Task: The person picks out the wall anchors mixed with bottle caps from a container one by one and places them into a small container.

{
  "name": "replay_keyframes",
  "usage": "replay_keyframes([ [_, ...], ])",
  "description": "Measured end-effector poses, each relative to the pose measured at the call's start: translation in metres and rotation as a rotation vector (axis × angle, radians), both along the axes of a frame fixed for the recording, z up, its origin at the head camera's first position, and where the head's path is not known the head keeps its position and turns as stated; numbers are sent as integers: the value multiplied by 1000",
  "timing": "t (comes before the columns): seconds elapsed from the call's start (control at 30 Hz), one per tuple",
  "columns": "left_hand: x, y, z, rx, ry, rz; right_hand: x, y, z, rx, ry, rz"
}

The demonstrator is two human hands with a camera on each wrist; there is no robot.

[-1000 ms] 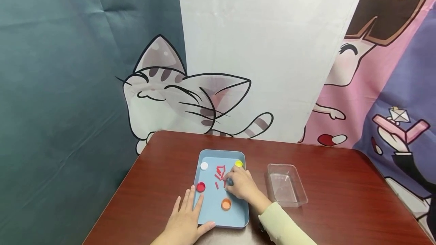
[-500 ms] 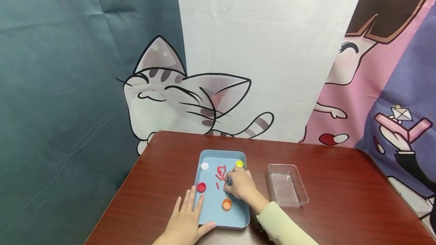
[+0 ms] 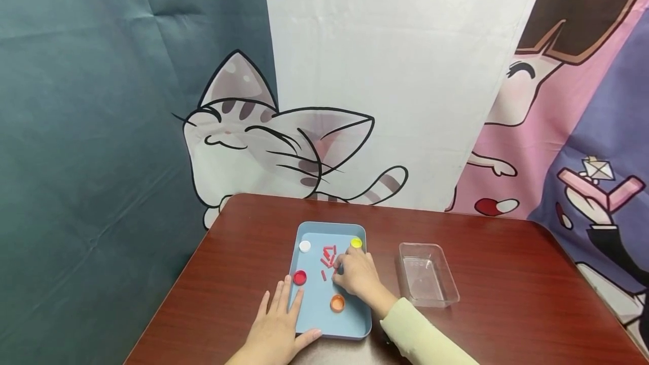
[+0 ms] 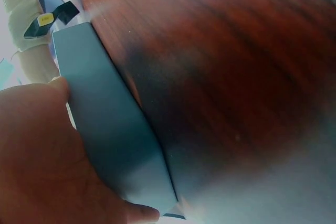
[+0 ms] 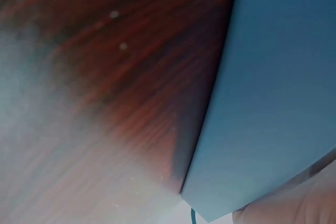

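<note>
The left hand (image 3: 275, 325) lies with straight, spread fingers over the near left corner of one blue tray (image 3: 315, 317), gripping nothing, its thumb along the near edge. The right hand (image 3: 359, 275) reaches in over the tray's right side, forearm slanting from the lower right in a pale green sleeve (image 3: 421, 334), fingers bent downward around one red stick (image 3: 335, 271); whether they pinch it cannot be told. Beside them lies a loose cluster of other red sticks (image 3: 332, 259), overlapping too closely to count exactly. Four round caps sit in the tray, one each of white (image 3: 305, 246), yellow (image 3: 356, 242), red (image 3: 299, 277) and orange (image 3: 337, 303). One clear box (image 3: 428, 275) stands apart on the desk (image 3: 507, 286), right of the tray.
</note>
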State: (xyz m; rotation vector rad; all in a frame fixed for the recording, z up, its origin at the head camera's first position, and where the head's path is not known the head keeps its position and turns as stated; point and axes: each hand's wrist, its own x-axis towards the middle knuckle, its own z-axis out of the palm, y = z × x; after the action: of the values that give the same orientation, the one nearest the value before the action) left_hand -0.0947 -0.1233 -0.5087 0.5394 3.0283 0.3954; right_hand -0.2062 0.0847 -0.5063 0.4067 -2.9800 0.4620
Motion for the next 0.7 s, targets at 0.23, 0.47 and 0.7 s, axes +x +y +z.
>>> replay_keyframes([
  [0.23, 0, 0, 1, 1, 19, 11, -2, 1, -2, 4, 46, 18],
  [0.47, 0, 0, 0, -3, 23, 13, -2, 4, -3, -24, 44, 48],
  [0.7, 0, 1, 0, -1, 6, 16, -2, 5, -3, -35, 27, 56],
])
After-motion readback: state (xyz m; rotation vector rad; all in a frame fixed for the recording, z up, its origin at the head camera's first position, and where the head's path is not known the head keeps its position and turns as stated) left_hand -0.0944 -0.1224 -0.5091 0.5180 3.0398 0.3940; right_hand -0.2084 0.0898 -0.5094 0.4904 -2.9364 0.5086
